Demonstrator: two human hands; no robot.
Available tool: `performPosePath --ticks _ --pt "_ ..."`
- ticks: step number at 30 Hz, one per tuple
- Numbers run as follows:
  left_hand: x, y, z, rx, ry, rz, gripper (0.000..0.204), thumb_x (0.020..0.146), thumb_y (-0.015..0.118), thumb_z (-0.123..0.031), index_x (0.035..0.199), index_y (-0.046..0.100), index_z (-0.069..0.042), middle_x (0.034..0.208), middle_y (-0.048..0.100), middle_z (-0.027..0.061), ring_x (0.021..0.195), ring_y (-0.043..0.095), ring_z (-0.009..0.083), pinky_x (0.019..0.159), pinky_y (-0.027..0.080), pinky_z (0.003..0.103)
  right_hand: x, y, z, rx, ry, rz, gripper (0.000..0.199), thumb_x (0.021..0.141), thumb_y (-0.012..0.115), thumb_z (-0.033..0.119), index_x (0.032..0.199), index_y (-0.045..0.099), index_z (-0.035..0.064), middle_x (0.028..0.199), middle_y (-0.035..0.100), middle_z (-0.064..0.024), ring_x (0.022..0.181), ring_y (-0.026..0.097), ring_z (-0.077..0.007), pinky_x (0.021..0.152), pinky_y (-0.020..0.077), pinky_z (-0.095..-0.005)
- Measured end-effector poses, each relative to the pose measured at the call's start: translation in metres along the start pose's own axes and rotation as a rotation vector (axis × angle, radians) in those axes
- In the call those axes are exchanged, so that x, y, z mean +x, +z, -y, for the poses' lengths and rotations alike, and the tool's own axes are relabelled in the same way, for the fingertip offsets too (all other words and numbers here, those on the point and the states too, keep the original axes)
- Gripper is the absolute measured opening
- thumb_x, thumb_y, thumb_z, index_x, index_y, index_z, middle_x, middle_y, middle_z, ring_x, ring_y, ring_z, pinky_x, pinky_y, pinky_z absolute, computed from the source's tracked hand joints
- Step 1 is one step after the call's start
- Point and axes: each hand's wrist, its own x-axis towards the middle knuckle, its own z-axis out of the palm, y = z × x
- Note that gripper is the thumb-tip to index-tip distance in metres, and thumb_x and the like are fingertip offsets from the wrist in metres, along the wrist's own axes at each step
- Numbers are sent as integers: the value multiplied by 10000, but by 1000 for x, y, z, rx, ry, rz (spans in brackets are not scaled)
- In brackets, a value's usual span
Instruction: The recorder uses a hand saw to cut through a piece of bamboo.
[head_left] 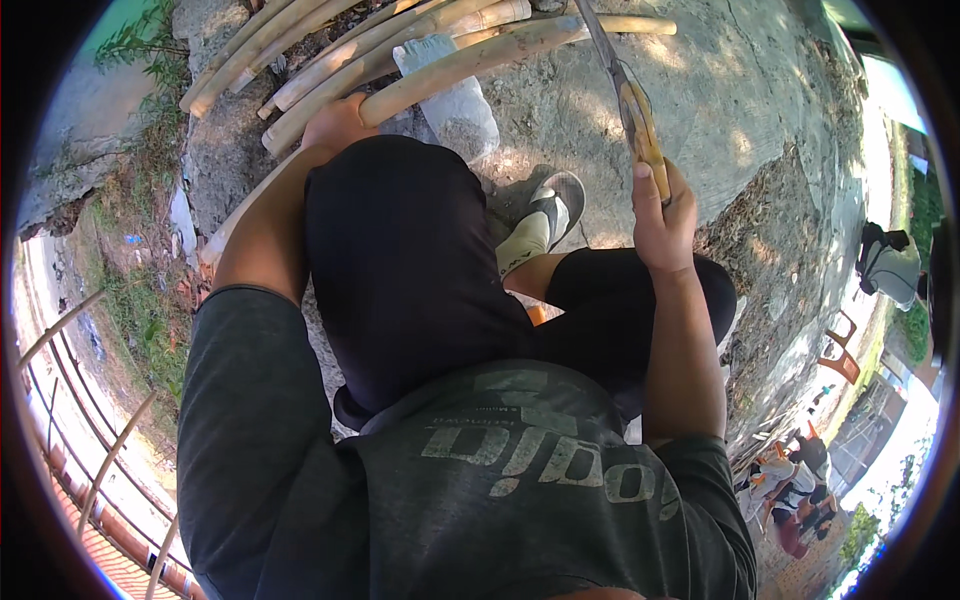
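Note:
My left hand (338, 122) is closed at the near end of a bamboo pole (470, 66), its fingers partly hidden behind my raised knee. The pole slants away to the right and lies across a pale stone block (462, 115). On the right, my right hand (665, 215) grips the yellowish handle of a machete (640, 120). Its long dark blade points up and away, close to the pole's far end. I cannot tell whether blade and pole touch.
Several more bamboo poles (300, 92) lie at the far left. My sandalled foot (556, 205) rests on rough concrete (740, 100). Dry leaf litter (760, 215) is on the right. Several people (795, 485) are at lower right, another person (890, 265) at far right. Weeds grow left.

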Motion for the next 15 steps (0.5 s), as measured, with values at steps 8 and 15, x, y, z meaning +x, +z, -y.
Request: performPosePath --ticks 8,15 --pt "-12 -6 2 42 -19 -4 551 739 689 -286 1256 627 -107 1070 699 204 1041 661 367 920 525 469 -96 -42 -2 96 60 51 443 1005 530 388 1053 596 -47 681 505 17 598 446 -46 544 354 -199" --pt "0 9 9 31 32 -25 518 757 703 -322 1224 633 -109 1040 706 194 1026 663 379 911 526 479 -2 -2 17 16 89 -2 300 999 567 277 921 604 -10 630 486 6 619 438 -67 544 372 -275"
